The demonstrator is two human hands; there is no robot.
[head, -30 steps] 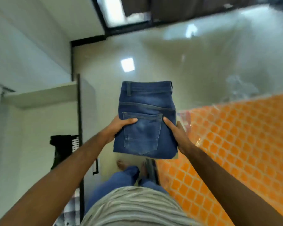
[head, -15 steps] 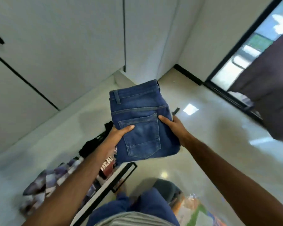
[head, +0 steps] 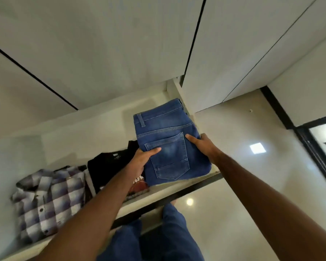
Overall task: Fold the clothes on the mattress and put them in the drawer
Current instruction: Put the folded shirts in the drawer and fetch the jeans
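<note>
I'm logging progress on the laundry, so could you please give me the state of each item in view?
Jeans: folded, held over the drawer.
Drawer: open.
Plaid shirt: folded, in drawer.
Black shirt: folded, in drawer.
Left hand: gripping jeans.
Right hand: gripping jeans.

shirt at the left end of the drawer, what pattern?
Checked shirt: purple-grey and white plaid with dark buttons, clearest in the head view.

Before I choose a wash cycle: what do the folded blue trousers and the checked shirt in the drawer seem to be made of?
Folded blue trousers: apparently denim, matte, faded patches, contrast stitching round a back pocket. Checked shirt: seemingly soft woven cloth, perhaps flannel; the blurred grey-purple check and dark buttons leave the fibre open.
</note>
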